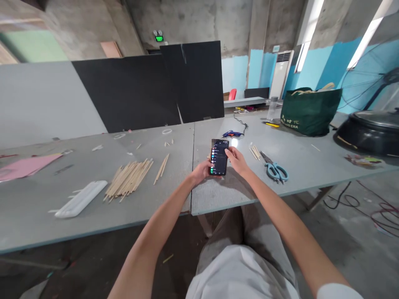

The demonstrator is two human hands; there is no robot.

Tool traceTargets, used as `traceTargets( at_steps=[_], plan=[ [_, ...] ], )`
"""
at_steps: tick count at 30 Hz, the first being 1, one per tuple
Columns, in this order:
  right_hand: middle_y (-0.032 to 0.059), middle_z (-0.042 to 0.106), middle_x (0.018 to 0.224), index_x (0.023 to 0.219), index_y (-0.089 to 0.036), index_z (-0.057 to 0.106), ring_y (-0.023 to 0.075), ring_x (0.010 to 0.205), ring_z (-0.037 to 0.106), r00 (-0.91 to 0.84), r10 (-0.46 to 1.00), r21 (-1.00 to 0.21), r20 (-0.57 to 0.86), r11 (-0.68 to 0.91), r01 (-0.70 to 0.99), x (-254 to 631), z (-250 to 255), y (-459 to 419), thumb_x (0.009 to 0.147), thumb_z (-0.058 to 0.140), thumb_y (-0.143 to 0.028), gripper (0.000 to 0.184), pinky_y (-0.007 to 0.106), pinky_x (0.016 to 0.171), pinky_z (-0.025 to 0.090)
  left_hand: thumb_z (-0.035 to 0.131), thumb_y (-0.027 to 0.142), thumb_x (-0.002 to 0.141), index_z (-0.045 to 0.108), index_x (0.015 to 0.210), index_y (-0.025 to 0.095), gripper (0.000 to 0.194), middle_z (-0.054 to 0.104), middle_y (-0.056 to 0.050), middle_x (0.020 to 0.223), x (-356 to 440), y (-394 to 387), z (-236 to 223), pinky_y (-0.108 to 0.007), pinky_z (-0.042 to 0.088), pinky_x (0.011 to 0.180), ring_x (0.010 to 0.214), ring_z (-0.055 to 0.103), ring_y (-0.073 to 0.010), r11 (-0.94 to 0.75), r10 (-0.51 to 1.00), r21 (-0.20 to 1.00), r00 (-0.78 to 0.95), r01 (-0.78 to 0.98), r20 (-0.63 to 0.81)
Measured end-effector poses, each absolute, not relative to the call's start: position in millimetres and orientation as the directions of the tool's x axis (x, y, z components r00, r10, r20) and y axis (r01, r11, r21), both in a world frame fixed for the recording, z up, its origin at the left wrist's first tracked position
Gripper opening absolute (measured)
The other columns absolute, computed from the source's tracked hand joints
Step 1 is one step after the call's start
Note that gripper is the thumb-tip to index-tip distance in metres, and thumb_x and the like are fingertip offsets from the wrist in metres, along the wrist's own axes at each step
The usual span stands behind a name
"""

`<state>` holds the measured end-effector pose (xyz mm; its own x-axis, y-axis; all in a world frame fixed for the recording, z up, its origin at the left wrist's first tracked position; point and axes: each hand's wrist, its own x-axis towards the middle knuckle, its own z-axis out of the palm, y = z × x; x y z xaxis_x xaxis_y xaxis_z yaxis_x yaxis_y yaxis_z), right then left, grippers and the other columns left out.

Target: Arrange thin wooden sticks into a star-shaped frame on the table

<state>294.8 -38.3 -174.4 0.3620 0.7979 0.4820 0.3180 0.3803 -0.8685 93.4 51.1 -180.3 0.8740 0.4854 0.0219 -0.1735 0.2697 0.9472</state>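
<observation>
A smartphone (219, 158) with a dark lit screen is held upright between my two hands, above the grey table. My left hand (201, 172) is closed on its lower left side, the thumb over the screen's edge. At the upper right edge, my right hand (237, 158) grips it with thumb and fingers. Just behind the phone lies a blue glue gun (233, 133). To the right are a few short wooden sticks (254, 152) and scissors with blue handles (277, 171).
On the left lie a pile of wooden sticks (128, 178), a few separate sticks (161, 169), a white plastic piece (81, 199) and pink paper (28, 167). A green bag (311, 112), a yellow cutter (271, 124) and a black lidded pan (369, 135) stand or lie right. Black boards (134, 89) rise behind.
</observation>
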Motion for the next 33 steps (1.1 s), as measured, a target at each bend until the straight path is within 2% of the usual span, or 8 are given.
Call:
traceTargets(
  at_steps=[7,11,14,18,22,25,30,33],
  plan=[
    [0.0012,0.065,0.086,0.095,-0.025,0.064,0.0214,0.085,0.06,0.373,0.804,-0.874,0.463,0.345,0.342,298,-171,-39,0.101,0.054,-0.072,0.049,0.036,0.079,0.05,0.067,0.022,0.078,0.06,0.151,0.016,0.074,0.081,-0.015,0.124,92,51,-179,-0.058,0.067,0.098,0.107,0.08,-0.0336,0.272,0.486,0.95,0.874,-0.155,0.003],
    [0.005,0.073,0.104,0.116,-0.025,0.069,0.0245,0.1,0.065,0.275,0.878,-0.898,0.393,0.302,0.319,298,-171,-43,0.103,0.052,-0.06,0.041,0.035,0.076,0.053,0.065,0.02,0.078,0.061,0.15,0.016,0.073,0.082,-0.016,0.122,92,51,-176,-0.063,0.066,0.099,0.107,0.08,-0.0359,0.35,0.5,0.919,0.866,-0.181,-0.02],
    [0.0067,0.077,0.124,0.132,-0.026,0.067,0.0269,0.112,0.068,0.138,0.941,-0.918,0.308,0.255,0.304,297,-171,-47,0.098,0.055,-0.043,0.041,0.038,0.083,0.056,0.064,0.021,0.078,0.063,0.148,0.013,0.071,0.083,-0.018,0.122,92,51,-174,-0.066,0.065,0.099,0.107,0.081,-0.0376,0.428,0.507,0.876,0.861,-0.224,-0.028],
    [0.01,0.076,0.139,0.149,-0.023,0.059,0.0299,0.122,0.07,-0.052,0.953,-0.906,0.297,0.299,0.299,296,-172,-50,0.081,0.061,-0.025,0.068,0.045,0.099,0.056,0.06,0.024,0.078,0.063,0.147,0.01,0.071,0.082,-0.021,0.123,91,53,-171,-0.07,0.063,0.1,0.108,0.08,-0.0402,0.492,0.54,0.824,0.841,-0.283,-0.034],
    [0.0155,0.072,0.149,0.165,-0.02,0.044,0.0327,0.13,0.07,-0.168,0.947,-0.895,0.274,0.315,0.317,298,-172,-51,0.076,0.063,-0.022,0.091,0.044,0.095,0.057,0.058,0.026,0.078,0.062,0.149,0.007,0.074,0.081,-0.024,0.124,91,55,-170,-0.071,0.063,0.1,0.11,0.08,-0.0417,0.519,0.535,0.808,0.844,-0.279,-0.052],
    [0.0142,0.072,0.15,0.167,-0.023,0.043,0.0327,0.13,0.071,-0.178,0.948,-0.893,0.263,0.309,0.326,298,-171,-52,0.076,0.064,-0.022,0.094,0.043,0.094,0.058,0.057,0.027,0.079,0.062,0.149,0.006,0.073,0.081,-0.024,0.124,91,57,-171,-0.071,0.063,0.1,0.111,0.08,-0.042,0.526,0.524,0.804,0.85,-0.277,-0.049],
    [0.0112,0.076,0.143,0.165,-0.026,0.049,0.0319,0.128,0.073,-0.162,0.95,-0.895,0.266,0.306,0.326,299,-170,-51,0.078,0.067,-0.023,0.089,0.046,0.1,0.058,0.056,0.03,0.084,0.067,0.141,0.005,0.063,0.081,-0.026,0.121,93,58,-172,-0.071,0.064,0.096,0.112,0.08,-0.0448,0.536,0.524,0.798,0.85,-0.276,-0.058],
    [0.0093,0.079,0.134,0.156,-0.026,0.058,0.0311,0.123,0.074,-0.141,0.947,-0.891,0.289,0.32,0.322,300,-172,-49,0.078,0.067,-0.022,0.079,0.047,0.102,0.058,0.065,0.028,0.089,0.068,0.139,0.011,0.052,0.082,-0.023,0.119,94,54,-172,-0.066,0.066,0.096,0.11,0.081,-0.0408,0.456,0.569,0.857,0.819,-0.238,-0.076]
  ],
)
